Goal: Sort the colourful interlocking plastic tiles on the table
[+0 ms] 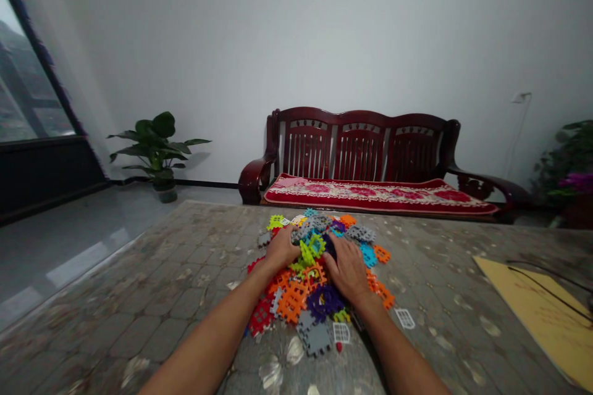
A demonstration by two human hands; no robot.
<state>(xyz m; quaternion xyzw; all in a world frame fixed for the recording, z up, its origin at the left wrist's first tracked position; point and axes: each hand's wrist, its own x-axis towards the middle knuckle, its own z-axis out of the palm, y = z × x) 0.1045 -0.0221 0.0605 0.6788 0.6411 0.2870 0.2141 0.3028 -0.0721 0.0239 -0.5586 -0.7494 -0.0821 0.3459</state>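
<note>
A heap of colourful plastic interlocking building pieces lies on the table, and both of my hands reach into it. My left hand [283,248] rests at the heap's left side, thumb and fingers apart, beside lime green pieces [306,253] and grey ones; its fingertips are partly hidden. On the right, my right hand [348,264] lies over the heap with fingers stretched and thumb apart, touching a dark purple piece [329,245]. Nearer to me are orange pieces [293,302], a purple piece [324,302], red pieces [262,315] and a grey square plate [315,334].
White window-shaped pieces [341,332] and a small red piece [339,347] lie at the heap's near edge. The table has a patterned grey-brown cloth [185,284]. A yellow board [542,321] with a black cable lies right. Beyond stand a wooden bench [359,145] and a potted plant [160,148].
</note>
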